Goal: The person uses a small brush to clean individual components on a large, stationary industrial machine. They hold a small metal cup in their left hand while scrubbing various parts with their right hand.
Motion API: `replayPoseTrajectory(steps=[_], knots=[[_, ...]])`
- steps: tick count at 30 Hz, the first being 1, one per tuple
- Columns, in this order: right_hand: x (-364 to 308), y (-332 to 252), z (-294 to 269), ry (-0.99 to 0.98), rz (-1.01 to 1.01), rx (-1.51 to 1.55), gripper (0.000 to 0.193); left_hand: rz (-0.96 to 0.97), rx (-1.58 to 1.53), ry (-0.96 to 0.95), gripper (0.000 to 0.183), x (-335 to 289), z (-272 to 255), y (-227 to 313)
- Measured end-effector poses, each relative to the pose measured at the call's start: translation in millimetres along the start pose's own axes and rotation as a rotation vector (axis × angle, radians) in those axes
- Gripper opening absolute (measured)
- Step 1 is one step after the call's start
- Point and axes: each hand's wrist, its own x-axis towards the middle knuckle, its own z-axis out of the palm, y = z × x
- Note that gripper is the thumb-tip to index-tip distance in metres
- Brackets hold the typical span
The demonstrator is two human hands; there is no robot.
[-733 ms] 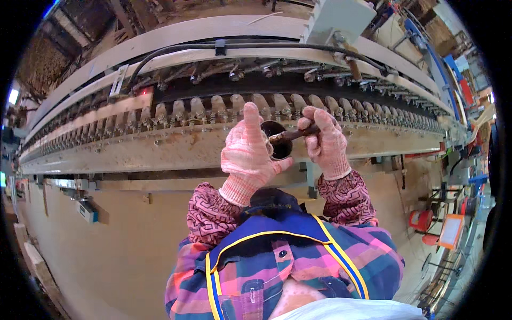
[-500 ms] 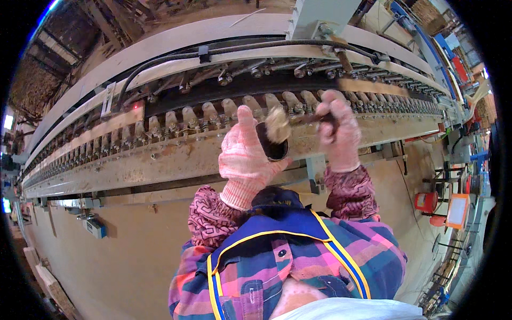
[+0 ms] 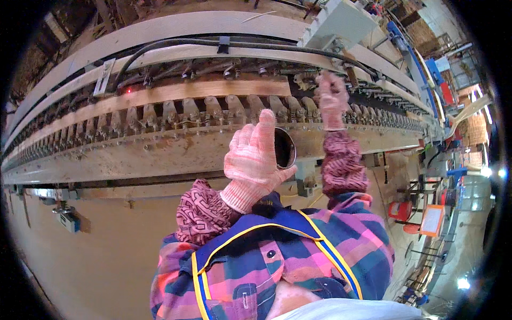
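Observation:
My left hand (image 3: 250, 154), in a pink-and-white knitted glove, is closed around a dark, open-topped cup (image 3: 285, 149) in front of the machine's near rail. The cup's mouth faces up and its inside looks dark. My right hand (image 3: 332, 96), gloved alike, reaches over the row of metal fingers and is slightly blurred. In it is a brush; the pale bristle head (image 3: 305, 81) shows to the left of the hand, by the end of a wooden board (image 3: 213, 89). That board lies in the machine's channel behind the metal fingers (image 3: 213, 109).
A long machine rail (image 3: 186, 152) crosses in front of me. Above the channel runs a black cable (image 3: 186, 44), with a grey metal housing (image 3: 338, 24) at the upper right. A small box (image 3: 68, 221) hangs below the rail at left. A red container (image 3: 400, 211) stands at right.
My right hand has moved the brush from the cup's mouth, away from me, to the channel. The wooden board has slid right along the channel. My left hand still holds the cup.

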Motion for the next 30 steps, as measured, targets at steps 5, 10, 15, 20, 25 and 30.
replayPoseTrajectory(steps=[5, 10, 15, 20, 25, 30], knots=[[-6, -39, 10, -0.047, 0.142, -0.153, 0.015, -0.023, 0.047, -0.054, 0.137, -6, -5, -1], [-11, 5, 7, -0.053, -0.256, -0.193, 0.020, 0.028, 0.006, -0.047, 0.137, 1, -1, -5], [6, -35, 6, -0.123, 0.233, 0.173, 0.017, 0.029, 0.037, -0.007, 0.138, -1, -4, -9], [-11, 23, 17, -0.021, -0.133, -0.197, 0.019, 0.022, 0.011, -0.026, 0.139, 4, -5, -4], [12, -9, 16, -0.116, 0.054, 0.043, 0.020, 0.031, -0.016, -0.010, 0.139, -1, -2, -7], [12, 23, 34, -0.164, -0.225, -0.434, 0.021, 0.061, 0.007, 0.060, 0.139, -12, 4, -10]])
